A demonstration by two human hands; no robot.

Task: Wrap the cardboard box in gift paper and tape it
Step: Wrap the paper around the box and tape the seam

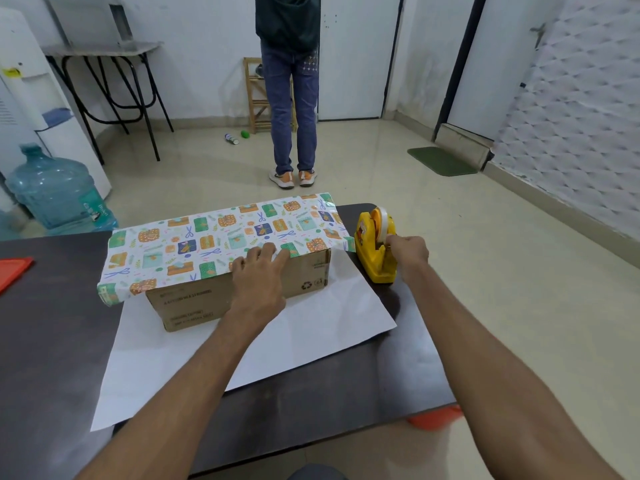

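Observation:
A brown cardboard box lies on the dark table, on top of a sheet of gift paper. The paper's patterned side is folded over the box top; its white underside is spread flat in front. My left hand presses flat on the paper's edge at the box's front top rim. To the right of the box stands a yellow tape dispenser with a white tape roll. My right hand pinches the tape end at the dispenser.
A red object lies at the table's left edge. An orange object shows under the table's right corner. A person stands on the floor beyond the table. A large water bottle stands at the far left.

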